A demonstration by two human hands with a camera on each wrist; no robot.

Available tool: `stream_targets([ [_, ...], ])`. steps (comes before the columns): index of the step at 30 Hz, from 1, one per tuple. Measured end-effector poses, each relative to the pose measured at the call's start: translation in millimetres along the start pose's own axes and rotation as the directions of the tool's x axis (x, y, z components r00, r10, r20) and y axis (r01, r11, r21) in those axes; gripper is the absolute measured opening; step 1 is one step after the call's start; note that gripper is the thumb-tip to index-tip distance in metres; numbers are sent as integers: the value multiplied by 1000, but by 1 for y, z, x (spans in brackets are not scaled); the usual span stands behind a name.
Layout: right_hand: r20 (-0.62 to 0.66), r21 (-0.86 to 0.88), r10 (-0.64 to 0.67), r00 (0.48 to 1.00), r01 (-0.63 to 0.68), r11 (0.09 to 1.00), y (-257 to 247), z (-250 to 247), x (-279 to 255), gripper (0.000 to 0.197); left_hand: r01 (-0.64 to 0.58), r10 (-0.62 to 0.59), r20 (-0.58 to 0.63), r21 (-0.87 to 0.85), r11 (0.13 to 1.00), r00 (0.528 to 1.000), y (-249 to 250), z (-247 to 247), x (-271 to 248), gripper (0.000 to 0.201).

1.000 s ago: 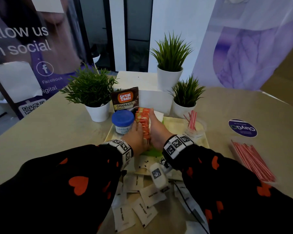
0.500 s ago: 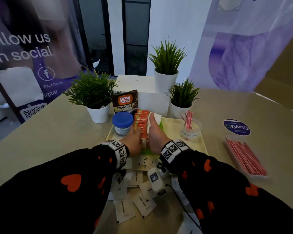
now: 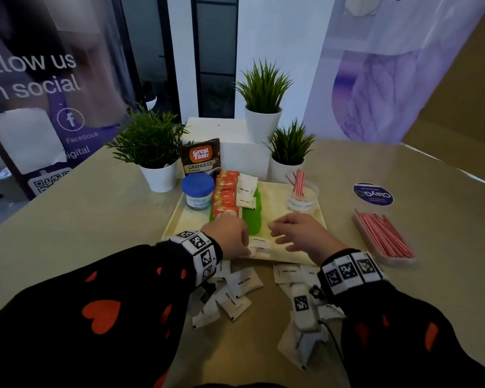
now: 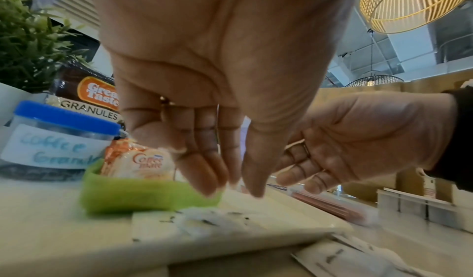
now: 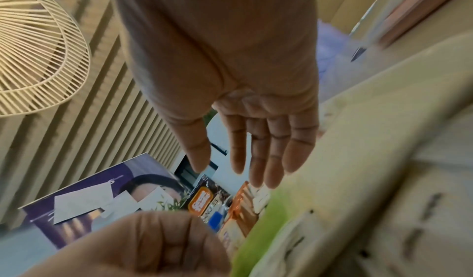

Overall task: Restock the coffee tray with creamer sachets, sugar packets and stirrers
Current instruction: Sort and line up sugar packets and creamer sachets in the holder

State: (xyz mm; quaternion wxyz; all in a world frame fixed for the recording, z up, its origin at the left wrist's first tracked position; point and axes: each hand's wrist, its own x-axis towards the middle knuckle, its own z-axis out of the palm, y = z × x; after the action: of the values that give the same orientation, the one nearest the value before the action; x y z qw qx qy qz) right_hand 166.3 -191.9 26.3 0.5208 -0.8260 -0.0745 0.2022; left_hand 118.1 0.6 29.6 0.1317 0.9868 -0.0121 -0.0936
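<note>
A cream tray (image 3: 275, 197) holds a green holder (image 3: 254, 219) with a row of orange creamer sachets (image 3: 226, 191) and a few white sugar packets (image 3: 247, 191) beside them. My left hand (image 3: 245, 242) hovers at the tray's near edge, fingers pointing down over two sugar packets (image 3: 259, 245) lying there; in the left wrist view that hand (image 4: 230, 184) holds nothing. My right hand (image 3: 275, 233) floats flat over the tray's near right part, fingers straight and empty (image 5: 256, 172). A clear cup (image 3: 301, 197) on the tray holds a few red-striped stirrers (image 3: 298, 182).
Several loose sugar packets (image 3: 235, 292) lie on the table in front of the tray. A box of red stirrers (image 3: 384, 236) sits to the right. A blue-lidded coffee jar (image 3: 198, 190), a Great Taste pouch (image 3: 200, 158) and three potted plants (image 3: 151, 147) crowd the tray's far side.
Both hands have left the row of creamer sachets and drawn back to the tray's near edge. The right hand has shifted rightward and flattened.
</note>
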Motion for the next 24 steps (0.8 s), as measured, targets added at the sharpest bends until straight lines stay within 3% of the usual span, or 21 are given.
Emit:
stream_targets([
  [2,-31,-97,52,998,-55,994,15,-11,-10,27,7,-9,64,32,999,998,9,9,-5,20],
  [6,-85,-332,146,986,-166,929,40,-27,-25,28,24,-40,70,213,977,997,25,21,-12,30],
  [9,-127,-427,140,982,-181,886,50,-27,-33,28,70,-104,92,318,945,990,32,29,-16,35],
  [15,-130,-519,33,991,-96,849,59,-9,-42,32,139,-171,109,256,957,979,29,34,-19,37],
  [20,-98,-572,3,995,-59,818,57,2,-39,42,138,-170,133,221,965,976,29,40,-22,56],
  [24,-83,-626,-26,996,-32,779,59,5,-37,41,132,-163,130,219,967,978,31,41,-22,60],
])
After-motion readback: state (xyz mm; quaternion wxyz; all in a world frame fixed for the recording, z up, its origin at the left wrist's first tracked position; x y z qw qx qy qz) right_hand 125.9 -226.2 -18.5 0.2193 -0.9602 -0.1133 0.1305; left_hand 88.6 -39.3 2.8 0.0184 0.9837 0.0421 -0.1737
